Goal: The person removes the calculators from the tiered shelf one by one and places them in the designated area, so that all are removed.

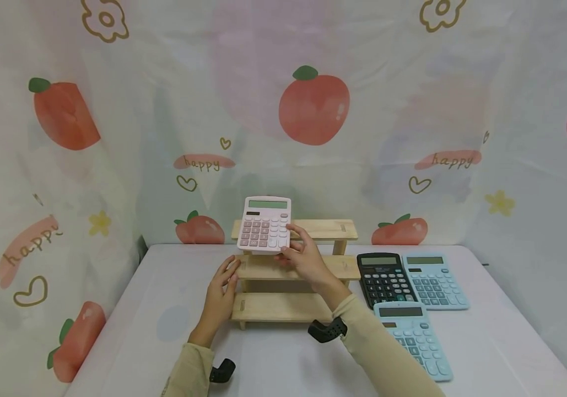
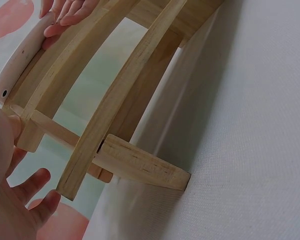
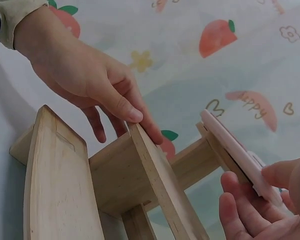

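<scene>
A pink calculator (image 1: 264,225) leans back with its screen end up, overlapping the left part of the top tier in the head view. My right hand (image 1: 305,262) pinches its lower right edge, thumb on the key side and other fingers beneath, as the right wrist view shows. The calculator's pale side (image 2: 21,60) shows in the left wrist view. Below it stands a three-tier wooden display rack (image 1: 283,307). My left hand (image 1: 220,292) holds the left end of the rack's middle board (image 3: 162,175) between thumb and index finger, the remaining fingers loose beside it.
Right of the rack lie a black calculator (image 1: 386,278) and a blue calculator (image 1: 434,281) side by side. Another blue calculator (image 1: 414,339) lies in front, overlapping the black one's lower edge. A fruit-printed cloth (image 1: 313,182) hangs behind the white table (image 1: 174,275).
</scene>
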`<state>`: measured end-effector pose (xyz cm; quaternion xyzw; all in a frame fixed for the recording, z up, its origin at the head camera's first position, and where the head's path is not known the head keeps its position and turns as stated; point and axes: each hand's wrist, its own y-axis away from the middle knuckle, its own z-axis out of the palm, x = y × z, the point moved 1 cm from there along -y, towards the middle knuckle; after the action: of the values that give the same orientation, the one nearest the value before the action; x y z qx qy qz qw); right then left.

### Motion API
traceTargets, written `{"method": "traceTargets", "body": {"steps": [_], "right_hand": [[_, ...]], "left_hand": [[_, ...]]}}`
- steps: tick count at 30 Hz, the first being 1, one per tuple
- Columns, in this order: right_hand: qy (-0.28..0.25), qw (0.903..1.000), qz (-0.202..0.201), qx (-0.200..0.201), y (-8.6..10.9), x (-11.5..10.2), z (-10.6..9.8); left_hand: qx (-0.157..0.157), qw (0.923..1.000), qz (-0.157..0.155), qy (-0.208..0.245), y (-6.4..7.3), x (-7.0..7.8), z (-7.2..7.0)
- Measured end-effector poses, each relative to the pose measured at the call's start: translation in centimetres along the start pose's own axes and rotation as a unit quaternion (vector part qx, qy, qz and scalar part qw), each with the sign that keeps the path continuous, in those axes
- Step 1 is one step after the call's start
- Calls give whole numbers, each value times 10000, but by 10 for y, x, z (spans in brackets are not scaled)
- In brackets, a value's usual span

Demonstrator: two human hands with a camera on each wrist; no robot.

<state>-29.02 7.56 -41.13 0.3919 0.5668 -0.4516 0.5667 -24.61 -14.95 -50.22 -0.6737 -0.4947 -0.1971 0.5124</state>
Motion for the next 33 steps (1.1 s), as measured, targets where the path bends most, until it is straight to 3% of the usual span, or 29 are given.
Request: {"method": "traceTargets", "body": {"steps": [8, 21, 33], "right_hand": [[-191, 9997, 19, -145, 4, 1, -5], [-407, 9987, 300, -26, 17, 1, -16], [-630, 9975, 311, -59, 31, 3, -30]], "left_hand": [[27, 10000, 21, -13, 0, 2, 1], [-4, 10000, -42, -29, -1, 1, 1], [28, 10000, -11, -4, 0, 0, -1]]}}
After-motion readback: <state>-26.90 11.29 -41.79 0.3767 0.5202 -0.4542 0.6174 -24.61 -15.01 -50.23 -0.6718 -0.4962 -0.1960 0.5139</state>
